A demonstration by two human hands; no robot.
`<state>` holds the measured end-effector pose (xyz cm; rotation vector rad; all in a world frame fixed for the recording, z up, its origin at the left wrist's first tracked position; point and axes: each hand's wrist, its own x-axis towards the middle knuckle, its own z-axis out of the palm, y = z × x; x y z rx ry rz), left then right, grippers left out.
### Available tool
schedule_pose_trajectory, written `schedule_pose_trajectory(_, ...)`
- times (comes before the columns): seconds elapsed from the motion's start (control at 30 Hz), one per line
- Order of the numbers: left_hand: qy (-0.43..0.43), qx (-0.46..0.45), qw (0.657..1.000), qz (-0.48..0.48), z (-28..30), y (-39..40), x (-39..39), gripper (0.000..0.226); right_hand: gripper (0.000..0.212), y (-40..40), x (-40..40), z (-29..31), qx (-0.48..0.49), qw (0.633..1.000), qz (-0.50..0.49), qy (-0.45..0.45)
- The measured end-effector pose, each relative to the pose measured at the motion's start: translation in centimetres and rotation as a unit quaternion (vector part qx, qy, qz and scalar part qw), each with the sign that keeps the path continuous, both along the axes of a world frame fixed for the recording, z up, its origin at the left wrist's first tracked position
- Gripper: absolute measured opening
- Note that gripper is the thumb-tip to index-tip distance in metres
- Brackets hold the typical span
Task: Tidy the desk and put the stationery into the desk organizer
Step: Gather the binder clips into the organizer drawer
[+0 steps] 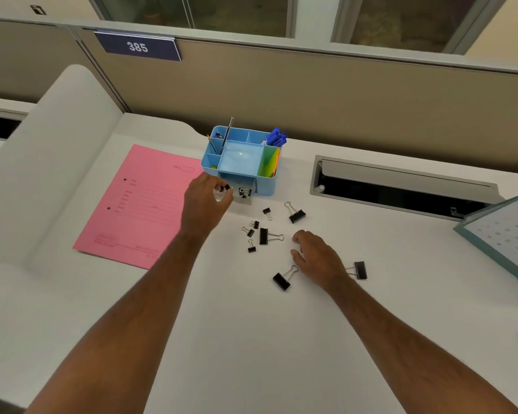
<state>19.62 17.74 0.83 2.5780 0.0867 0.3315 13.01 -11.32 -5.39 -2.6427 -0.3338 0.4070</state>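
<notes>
A blue desk organizer (pixel 266 183) stands at the back of the white desk, with blue markers (pixel 276 137), pencils and coloured notes in its compartments. Its small clear drawer (pixel 245 194) is pulled out and holds binder clips. My left hand (pixel 204 202) is right beside the drawer, fingers curled round small binder clips (pixel 224 189). Several black binder clips lie loose on the desk, among them a large one (pixel 264 236) in the middle. My right hand (pixel 318 258) rests on the desk among them, fingers relaxed, between one clip (pixel 282 280) and another (pixel 360 269).
A pink folder (pixel 138 204) lies left of the organizer. An open cable slot (pixel 401 186) is sunk in the desk at the right. A desk calendar (pixel 509 234) stands at the right edge. A beige partition runs along the back.
</notes>
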Motion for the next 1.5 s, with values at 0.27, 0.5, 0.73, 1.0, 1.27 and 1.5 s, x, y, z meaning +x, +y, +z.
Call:
schedule_pose_trajectory(0.27,0.020,0.056,0.998,-0.028,0.4,-0.7,3.0,0.032,0.028,-0.1,0.0,-0.2,0.005,1.000,0.006,-0.009)
schedule_pose_trajectory(0.5,0.009,0.048,0.999,-0.024,0.2,-0.6,1.7,0.034,0.029,-0.2,-0.1,0.0,0.018,1.000,0.003,-0.011)
schedule_pose_trajectory(0.73,-0.009,-0.054,0.998,0.039,-2.4,-1.1,-3.5,0.022,0.027,-0.2,-0.2,0.1,0.030,0.999,-0.002,-0.010)
schedule_pose_trajectory(1.0,0.163,-0.123,0.975,0.092,-6.0,-4.7,-9.6,0.025,0.027,-0.1,-0.2,0.3,0.044,0.999,-0.011,0.008)
schedule_pose_trajectory(1.27,0.199,-0.059,0.972,0.110,-6.5,-7.5,-10.6,0.038,0.026,-0.4,0.0,0.8,0.060,0.998,-0.011,0.027)
schedule_pose_trajectory(1.5,0.197,-0.057,0.970,0.130,-6.5,-7.7,-10.5,0.030,0.026,-0.5,-0.1,0.7,0.067,0.997,-0.012,0.033)
